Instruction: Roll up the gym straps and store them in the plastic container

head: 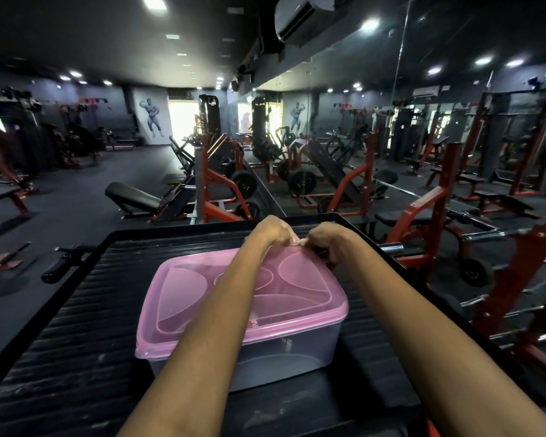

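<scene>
A clear plastic container [284, 354] with a pink translucent lid [202, 298] stands on a black ribbed platform [85, 313]. The lid lies on top of the box. Both my hands reach over it to its far edge. My left hand [273, 231] and my right hand [327, 242] have their fingers curled over the far rim of the lid, fingertips close together. No gym straps are plainly visible; the inside of the box looks dim through its wall.
The platform has a raised black rim [300, 219]. Beyond it stand red and black weight machines [221, 190], a bench [133, 197] and a mirror wall [391, 121]. A chrome bar end [391, 247] pokes out at the right.
</scene>
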Demonstrator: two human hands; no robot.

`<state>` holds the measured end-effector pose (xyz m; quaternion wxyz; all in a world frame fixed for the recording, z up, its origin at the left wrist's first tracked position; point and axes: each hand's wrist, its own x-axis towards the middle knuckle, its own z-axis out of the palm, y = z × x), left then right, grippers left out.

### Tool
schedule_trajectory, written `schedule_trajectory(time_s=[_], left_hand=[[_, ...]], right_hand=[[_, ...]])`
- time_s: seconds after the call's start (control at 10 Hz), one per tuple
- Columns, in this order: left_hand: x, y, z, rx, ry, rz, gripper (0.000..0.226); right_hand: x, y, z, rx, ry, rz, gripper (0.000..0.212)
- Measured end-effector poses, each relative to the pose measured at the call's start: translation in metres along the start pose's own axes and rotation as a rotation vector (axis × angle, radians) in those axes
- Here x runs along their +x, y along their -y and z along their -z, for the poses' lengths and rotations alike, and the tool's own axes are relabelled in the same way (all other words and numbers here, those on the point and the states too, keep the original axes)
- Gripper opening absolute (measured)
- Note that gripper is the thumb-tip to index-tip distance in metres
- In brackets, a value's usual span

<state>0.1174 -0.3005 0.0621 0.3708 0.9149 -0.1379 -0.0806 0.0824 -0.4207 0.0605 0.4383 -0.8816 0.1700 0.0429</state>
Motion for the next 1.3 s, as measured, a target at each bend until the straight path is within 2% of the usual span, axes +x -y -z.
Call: schedule_trajectory(time_s=[0.1, 0.2, 0.3, 0.4, 0.5, 0.8, 0.9, 1.0, 1.2, 1.3], left_hand=[[-0.006, 0.005, -0.003, 0.024, -0.048, -0.079, 0.007], [-0.041, 0.014, 0.000, 0.248, -0.058, -0.207, 0.035], [-0.074, 0.023, 0.012, 0.397, -0.051, -0.249, 0.054], [-0.124, 0.050, 0.025, 0.580, -0.046, -0.181, 0.065], [-0.144, 0.062, 0.024, 0.619, -0.018, -0.089, 0.066], [-0.144, 0.062, 0.018, 0.638, -0.055, -0.073, 0.064], [-0.147, 0.063, 0.017, 0.622, -0.116, -0.105, 0.062], [-0.152, 0.066, 0.021, 0.527, -0.345, -0.189, 0.039], [-0.160, 0.060, 0.024, 0.467, -0.371, -0.196, 0.034], [-0.155, 0.053, 0.037, 0.437, -0.400, -0.190, 0.032]], right_hand=[[-0.006, -0.002, -0.002, -0.062, -0.049, 0.086, 0.014], [-0.028, -0.007, -0.013, -0.346, -0.242, 0.407, 0.020], [-0.054, -0.011, -0.027, -0.421, -0.200, 0.594, 0.028], [-0.087, -0.013, -0.042, -0.662, -0.048, 0.584, 0.057], [-0.094, -0.015, -0.047, -0.778, -0.006, 0.540, 0.070], [-0.092, -0.017, -0.047, -0.865, 0.005, 0.508, 0.075], [-0.092, -0.017, -0.048, -0.839, -0.019, 0.523, 0.076], [-0.096, -0.017, -0.046, -0.810, -0.041, 0.553, 0.076], [-0.100, -0.016, -0.045, -0.731, -0.073, 0.598, 0.075], [-0.096, -0.012, -0.042, -0.687, -0.096, 0.624, 0.067]])
